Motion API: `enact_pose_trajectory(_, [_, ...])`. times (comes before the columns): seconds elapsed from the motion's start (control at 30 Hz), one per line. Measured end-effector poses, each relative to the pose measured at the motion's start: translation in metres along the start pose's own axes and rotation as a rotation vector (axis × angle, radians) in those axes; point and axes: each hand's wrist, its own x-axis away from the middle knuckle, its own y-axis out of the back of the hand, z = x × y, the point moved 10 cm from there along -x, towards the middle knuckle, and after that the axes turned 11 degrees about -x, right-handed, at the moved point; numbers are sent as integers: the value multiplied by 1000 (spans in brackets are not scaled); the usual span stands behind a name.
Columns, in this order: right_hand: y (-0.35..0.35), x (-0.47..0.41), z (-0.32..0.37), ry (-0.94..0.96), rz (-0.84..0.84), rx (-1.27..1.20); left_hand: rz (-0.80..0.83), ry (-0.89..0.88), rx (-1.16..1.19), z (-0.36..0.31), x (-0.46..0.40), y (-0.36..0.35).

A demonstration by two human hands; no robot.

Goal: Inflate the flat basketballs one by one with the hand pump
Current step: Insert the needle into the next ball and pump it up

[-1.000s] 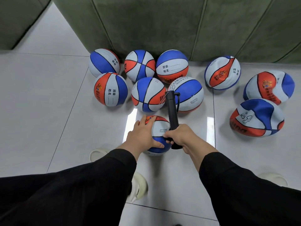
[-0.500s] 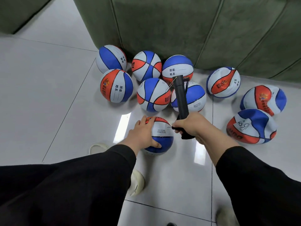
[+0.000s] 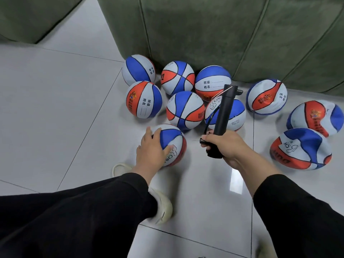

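The ball [image 3: 168, 145] on the floor is steadied by the left hand [image 3: 151, 148] laid loosely over it, the pump [image 3: 221, 120] is gripped by the right hand [image 3: 226, 144] just beside, and the thin needle [image 3: 195, 140] could easily get bent if it's jabbed in off the valve.

bright, glare on floor tiles [image 3: 235, 178]

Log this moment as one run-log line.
left hand: rests on near basketball | right hand: grips hand pump | needle: out of ball | dented balls at right: not yet pumped
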Motion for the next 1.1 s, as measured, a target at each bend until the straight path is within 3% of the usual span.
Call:
enact_pose_trajectory(0.13, [-8, 2, 0, 14, 28, -10, -56, 25, 5, -2, -7, 9])
enact_pose_trajectory(0.27, [-8, 8, 2, 16, 33, -40, 38, 80, -91, 6, -14, 2])
enact_pose_trajectory(0.43, [0, 13, 4, 23, 23, -84, -33, 65, -12, -1, -17, 17])
enact_pose_trajectory(0.6, [14, 24, 6, 33, 4, -193, -146, -72, 195, -51, -6, 47])
enact_pose_trajectory(0.73, [30, 37, 10, 49, -25, -334, -193, -342, 386, -125, 24, 88])
enact_pose_trajectory(0.9, [58, 58, 14, 76, -40, -391, -14, -640, 255, -200, 64, 85])
enact_pose_trajectory(1.1, [96, 88, -3, 26, -67, -523, 40, -753, 125, -243, 102, 74])
